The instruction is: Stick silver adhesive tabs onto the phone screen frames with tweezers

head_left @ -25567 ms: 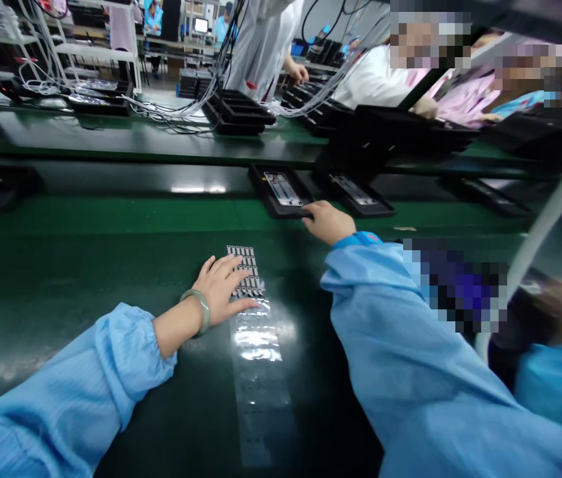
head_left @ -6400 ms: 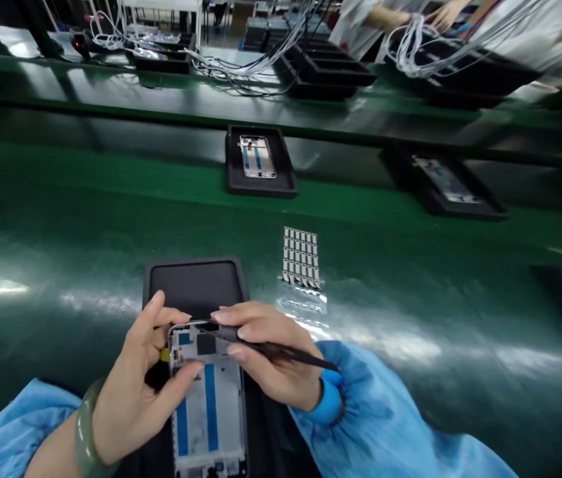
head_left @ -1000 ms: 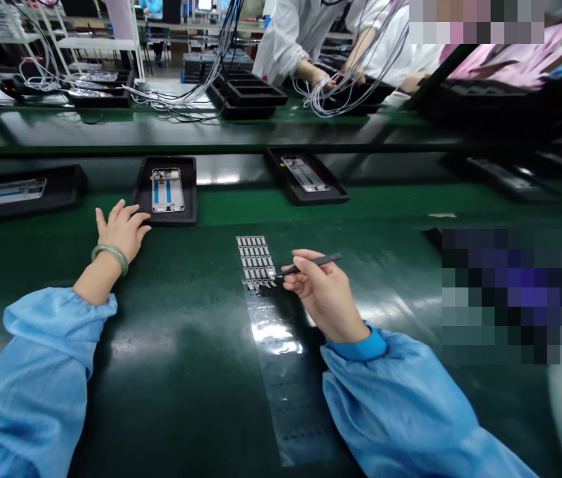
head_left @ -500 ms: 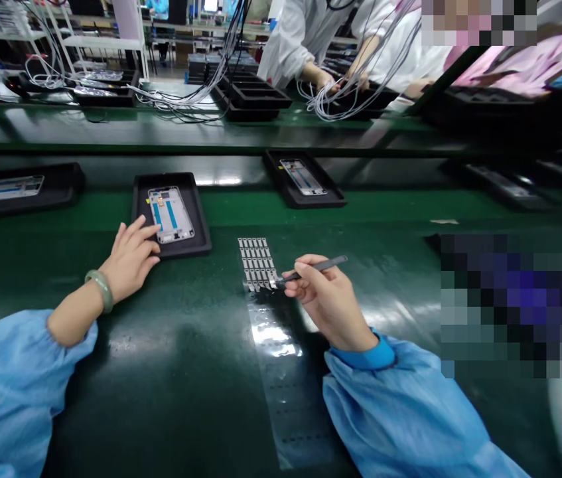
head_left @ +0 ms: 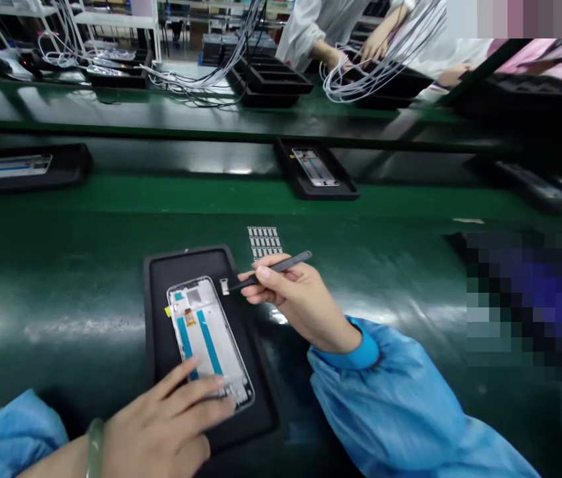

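Note:
My right hand [head_left: 285, 292] pinches dark tweezers [head_left: 281, 267], whose tips hold a small pale sticker-like piece [head_left: 225, 287] over the tray, beside the frame's upper right edge. A silver phone frame [head_left: 215, 345] with blue strips, a copper-coloured flex part and a yellow tab lies in a black tray [head_left: 255, 372] in front of me. My left hand [head_left: 171, 418], fingers spread, rests over the lower end of the phone frame. Behind my right hand lies a sheet of small pale pieces [head_left: 263, 240], partly hidden by that hand.
More black trays with phone frames stand farther off: a left tray [head_left: 69, 169], a middle tray [head_left: 330, 189] and a blurred right one. A shelf [head_left: 186, 119] with cables [head_left: 201, 83] crosses the back. Beyond it, a co-worker's hands [head_left: 335, 56] handle cables.
The tray with the phone frame has come toward me along with my left hand. My right hand has moved left from the sheet, carrying a small piece in the tweezers.

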The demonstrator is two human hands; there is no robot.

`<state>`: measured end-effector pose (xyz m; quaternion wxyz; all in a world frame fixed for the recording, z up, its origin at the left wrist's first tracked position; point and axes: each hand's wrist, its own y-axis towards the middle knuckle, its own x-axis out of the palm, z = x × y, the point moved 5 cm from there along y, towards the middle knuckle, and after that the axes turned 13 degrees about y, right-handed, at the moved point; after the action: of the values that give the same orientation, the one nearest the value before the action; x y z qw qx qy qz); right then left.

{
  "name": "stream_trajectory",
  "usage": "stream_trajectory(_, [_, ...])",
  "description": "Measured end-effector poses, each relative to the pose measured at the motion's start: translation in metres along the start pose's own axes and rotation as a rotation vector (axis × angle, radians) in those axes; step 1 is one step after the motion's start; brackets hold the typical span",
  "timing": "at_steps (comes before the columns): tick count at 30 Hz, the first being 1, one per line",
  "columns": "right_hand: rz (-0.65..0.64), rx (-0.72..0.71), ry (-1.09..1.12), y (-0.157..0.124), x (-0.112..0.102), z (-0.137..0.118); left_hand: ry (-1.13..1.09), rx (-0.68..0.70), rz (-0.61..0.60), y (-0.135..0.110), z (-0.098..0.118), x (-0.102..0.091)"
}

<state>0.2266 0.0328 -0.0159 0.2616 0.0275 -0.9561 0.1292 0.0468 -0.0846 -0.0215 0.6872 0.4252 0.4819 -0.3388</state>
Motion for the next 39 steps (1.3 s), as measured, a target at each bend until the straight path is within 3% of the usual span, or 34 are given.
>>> stream_trajectory(3, [-0.033,0.030,-0.027,0.003,0.018,0.015,-0.037,0.020,0.044,-0.001,0.008,0.000])
stream_trajectory(5, [-0.023,0.029,-0.044,0.004,0.026,0.024,-0.050,-0.001,0.076,-0.001,0.000,-0.010])
stream_trajectory(10, [-0.013,-0.019,-0.159,0.004,0.031,0.037,0.090,-0.326,0.059,-0.006,-0.061,-0.026])
stream_trajectory(14, [-0.030,-0.061,-0.293,0.002,0.031,0.041,0.132,-0.413,0.058,-0.012,-0.090,-0.016])
stream_trajectory(23, [0.019,-0.127,-0.333,-0.001,0.032,0.040,0.106,-0.424,0.043,-0.013,-0.090,-0.010])
stream_trajectory(30, [0.113,-0.149,-0.216,0.001,0.030,0.034,0.167,-0.563,0.070,0.004,-0.099,-0.017])
stream_trajectory(33, [0.117,-0.142,-0.190,0.000,0.029,0.034,0.251,-0.620,0.013,0.018,-0.104,-0.021])
stream_trajectory(39, [0.105,-0.142,-0.153,0.000,0.027,0.035,0.365,-0.573,-0.191,0.044,-0.104,-0.019])
